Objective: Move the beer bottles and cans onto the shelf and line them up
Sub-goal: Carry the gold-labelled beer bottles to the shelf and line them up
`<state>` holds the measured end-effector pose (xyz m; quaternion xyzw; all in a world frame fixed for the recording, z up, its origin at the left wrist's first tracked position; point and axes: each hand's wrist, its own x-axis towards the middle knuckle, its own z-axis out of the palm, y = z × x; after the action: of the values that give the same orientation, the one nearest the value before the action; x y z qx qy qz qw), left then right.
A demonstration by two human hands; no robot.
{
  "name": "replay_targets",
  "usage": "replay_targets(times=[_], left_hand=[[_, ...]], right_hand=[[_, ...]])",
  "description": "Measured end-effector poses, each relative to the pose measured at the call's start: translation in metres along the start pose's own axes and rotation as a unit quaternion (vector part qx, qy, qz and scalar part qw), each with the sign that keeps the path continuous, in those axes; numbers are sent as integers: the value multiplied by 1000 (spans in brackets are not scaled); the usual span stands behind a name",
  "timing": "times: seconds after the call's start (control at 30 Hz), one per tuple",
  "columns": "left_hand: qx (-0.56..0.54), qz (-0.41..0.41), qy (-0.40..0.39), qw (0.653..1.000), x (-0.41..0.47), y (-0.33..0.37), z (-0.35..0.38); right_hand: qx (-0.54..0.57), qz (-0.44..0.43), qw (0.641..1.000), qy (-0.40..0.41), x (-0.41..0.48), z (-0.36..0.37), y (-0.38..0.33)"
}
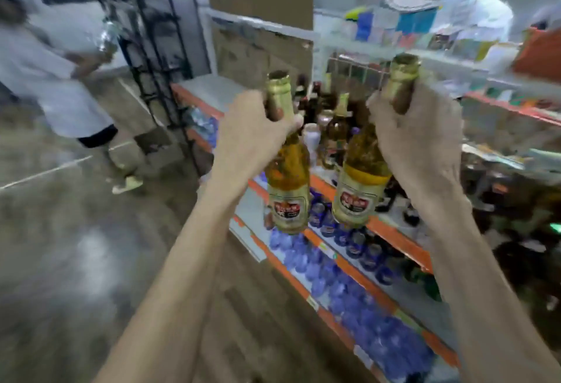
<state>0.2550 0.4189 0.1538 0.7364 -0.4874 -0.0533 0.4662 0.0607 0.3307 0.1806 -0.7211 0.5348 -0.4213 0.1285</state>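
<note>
Head view shows the left hand [252, 136] and right hand [419, 139] each gripping a beer bottle's neck, left bottle [288, 182] and right bottle [361, 188] hanging upright, shelf [400, 240] at 12 o'clock beyond, right hand seemingly nearer.

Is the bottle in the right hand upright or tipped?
Tipped. The right hand grips the bottle by its neck; its gold-foil top leans right of its labelled base.

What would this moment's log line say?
left hand: grips amber glass beer bottle by neck | right hand: grips second amber glass beer bottle by neck | neither on orange-edged shelf yet
</note>
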Motion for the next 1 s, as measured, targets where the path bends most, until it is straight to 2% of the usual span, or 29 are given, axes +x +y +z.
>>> replay_targets(times=[0.1, 0.17, 0.3, 0.4, 0.57, 0.77, 1.0], left_hand=[[69, -65, 27, 995, -44, -62, -46], [95, -99, 38, 990, -67, -100, -76], [107, -166, 53, 979, -113, -172, -125], [109, -206, 50, 971, -143, -221, -154], [99, -240, 66, 963, -172, -281, -177], [82, -286, 39, 954, -139, -344, -187], [74, -262, 44, 961, -26, -402, -214]], right_hand=[[28, -73, 996, -38, -72, 62, -50], [44, -54, 989, -130, -113, 100, -69], [63, -73, 977, -192, -170, 160, -100], [69, -45, 963, -258, -219, 194, -121], [64, -45, 950, -303, -272, 244, -140], [50, -27, 949, -311, -271, 309, -172], [73, -34, 953, -293, -196, 409, -232]])
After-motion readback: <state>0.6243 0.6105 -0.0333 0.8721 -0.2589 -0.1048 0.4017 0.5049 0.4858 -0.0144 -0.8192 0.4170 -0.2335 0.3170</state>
